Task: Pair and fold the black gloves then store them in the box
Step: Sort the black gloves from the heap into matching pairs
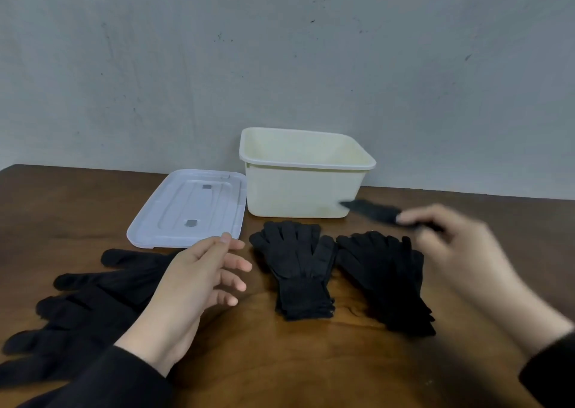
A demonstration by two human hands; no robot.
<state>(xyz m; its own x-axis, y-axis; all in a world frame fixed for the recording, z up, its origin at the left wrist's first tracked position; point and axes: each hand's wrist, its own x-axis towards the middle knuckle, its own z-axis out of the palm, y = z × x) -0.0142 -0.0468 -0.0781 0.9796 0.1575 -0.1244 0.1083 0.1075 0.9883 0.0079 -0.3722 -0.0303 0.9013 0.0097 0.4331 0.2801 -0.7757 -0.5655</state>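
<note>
An open cream box (306,186) stands at the back of the wooden table. In front of it lie two stacks of black gloves: a middle stack (295,267) and a right stack (385,277). At the left lies a spread pile of black gloves (90,308). My left hand (193,283) hovers over that pile's right edge, fingers relaxed and empty. My right hand (448,242), blurred, grips a black glove (370,210) lifted above the table, just in front of the box's right corner.
A translucent white lid (189,208) lies flat to the left of the box. A grey wall rises directly behind the table. Bare brown tabletop (280,361) shows in front of the stacks.
</note>
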